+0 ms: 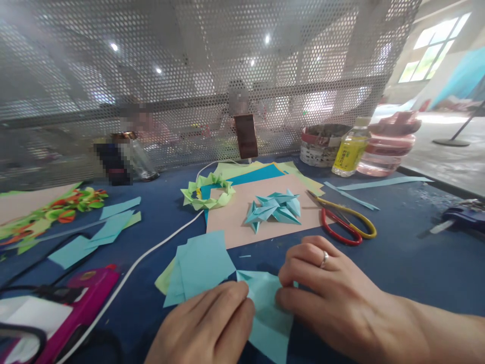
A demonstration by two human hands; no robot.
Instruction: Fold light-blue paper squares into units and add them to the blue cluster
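A light blue sheet of paper (271,316) with crease lines lies on the dark blue table between my hands. My left hand (212,321) has its fingers closed on the sheet's left edge. With its fingertips pinched together, my right hand (322,288) grips the upper right edge; a ring is on one finger. Just beyond my left hand is a stack of light blue paper squares (206,258), with a green one beneath. Several folded light blue paper pieces (276,208) sit on a pale pink sheet (235,230). Left of them lies a green folded paper ring (208,192).
Scissors (346,220) lie at the right, near paper strips (390,183). A yellow-labelled bottle (350,151), a pink jug (390,144) and a round basket (322,146) stand behind. A white cable (151,247) passes a magenta power strip (89,293). A perforated metal panel (189,76) bounds the back.
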